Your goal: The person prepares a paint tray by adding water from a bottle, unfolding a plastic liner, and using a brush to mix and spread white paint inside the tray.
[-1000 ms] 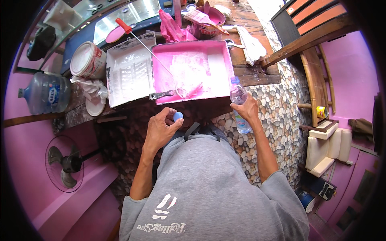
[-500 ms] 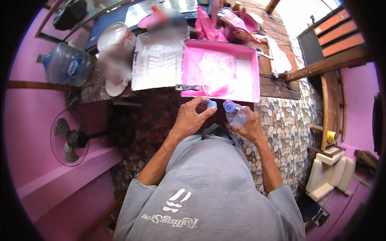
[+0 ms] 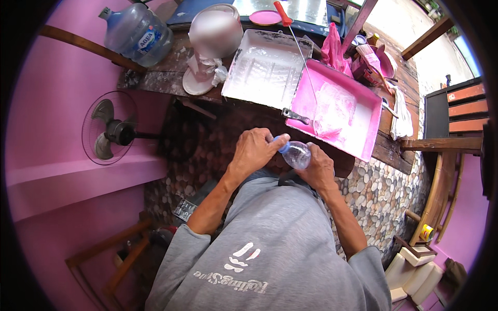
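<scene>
My right hand is wrapped round a clear plastic bottle, tilted with its neck toward my left hand. The thumb and fingers of my left hand pinch the blue cap at the bottle's mouth. Whether the cap is threaded on cannot be made out. Just beyond my hands, a pink paint tray rests on the wooden table, smeared with pink and white paint. A black-handled tool lies over its near left corner. A red-handled tool has a long thin rod reaching into this tray.
Left of the pink tray stands a white-coated paint tray, then a white bucket and a large water jug. Paint cans, a brush and a white cloth lie at right. A fan stands by the left wall.
My hands have come together, bringing the blue cap to the bottle's mouth. The view has turned, so the table now appears slanted and farther right.
</scene>
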`<control>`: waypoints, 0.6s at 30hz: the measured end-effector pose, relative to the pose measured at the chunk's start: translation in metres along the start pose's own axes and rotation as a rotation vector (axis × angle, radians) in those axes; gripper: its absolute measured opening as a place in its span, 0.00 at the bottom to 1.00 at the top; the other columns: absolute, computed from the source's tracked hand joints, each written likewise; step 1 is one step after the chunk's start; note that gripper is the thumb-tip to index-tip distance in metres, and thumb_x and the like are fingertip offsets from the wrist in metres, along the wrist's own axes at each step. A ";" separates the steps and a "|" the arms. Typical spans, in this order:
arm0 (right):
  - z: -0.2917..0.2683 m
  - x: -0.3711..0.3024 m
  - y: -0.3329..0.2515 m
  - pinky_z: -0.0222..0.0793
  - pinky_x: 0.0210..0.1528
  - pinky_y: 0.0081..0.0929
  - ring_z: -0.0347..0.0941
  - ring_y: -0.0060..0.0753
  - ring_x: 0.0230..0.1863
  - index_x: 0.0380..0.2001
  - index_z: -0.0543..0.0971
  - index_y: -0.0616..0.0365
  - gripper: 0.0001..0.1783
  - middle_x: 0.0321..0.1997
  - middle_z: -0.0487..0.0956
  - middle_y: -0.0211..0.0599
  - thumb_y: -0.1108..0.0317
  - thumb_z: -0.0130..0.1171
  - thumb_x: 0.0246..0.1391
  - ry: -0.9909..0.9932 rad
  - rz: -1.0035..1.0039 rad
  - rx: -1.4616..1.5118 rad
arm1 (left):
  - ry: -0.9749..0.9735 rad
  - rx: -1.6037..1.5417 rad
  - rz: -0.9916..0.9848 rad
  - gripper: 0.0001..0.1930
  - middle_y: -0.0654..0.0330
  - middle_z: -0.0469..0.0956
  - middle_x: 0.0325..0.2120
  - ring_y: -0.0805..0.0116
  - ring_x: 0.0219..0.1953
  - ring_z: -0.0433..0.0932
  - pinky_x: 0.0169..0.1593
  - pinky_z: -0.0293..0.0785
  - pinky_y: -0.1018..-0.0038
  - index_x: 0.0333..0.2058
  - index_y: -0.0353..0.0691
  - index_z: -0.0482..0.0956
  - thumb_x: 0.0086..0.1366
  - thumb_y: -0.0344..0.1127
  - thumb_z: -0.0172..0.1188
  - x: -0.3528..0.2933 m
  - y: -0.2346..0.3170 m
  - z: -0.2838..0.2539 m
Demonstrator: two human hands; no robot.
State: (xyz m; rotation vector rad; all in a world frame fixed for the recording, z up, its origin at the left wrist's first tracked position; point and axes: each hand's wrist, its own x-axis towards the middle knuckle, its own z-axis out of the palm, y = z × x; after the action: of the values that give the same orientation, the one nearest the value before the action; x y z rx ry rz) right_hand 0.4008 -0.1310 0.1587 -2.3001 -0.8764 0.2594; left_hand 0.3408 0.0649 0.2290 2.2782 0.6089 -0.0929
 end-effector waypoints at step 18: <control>0.078 0.067 -0.067 0.71 0.42 0.39 0.75 0.48 0.39 0.43 0.71 0.62 0.33 0.38 0.75 0.45 0.64 0.71 0.30 0.018 -0.024 0.051 | -0.155 -0.124 0.014 0.16 0.58 0.79 0.21 0.77 0.25 0.77 0.30 0.73 0.77 0.33 0.29 0.80 0.57 0.39 0.66 0.031 -0.069 -0.096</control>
State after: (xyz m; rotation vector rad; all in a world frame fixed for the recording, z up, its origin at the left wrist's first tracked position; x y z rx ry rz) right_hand 0.3858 -0.0094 0.1449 -2.2403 -0.8779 0.2476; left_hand 0.3258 0.1850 0.2434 2.1320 0.5036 -0.2174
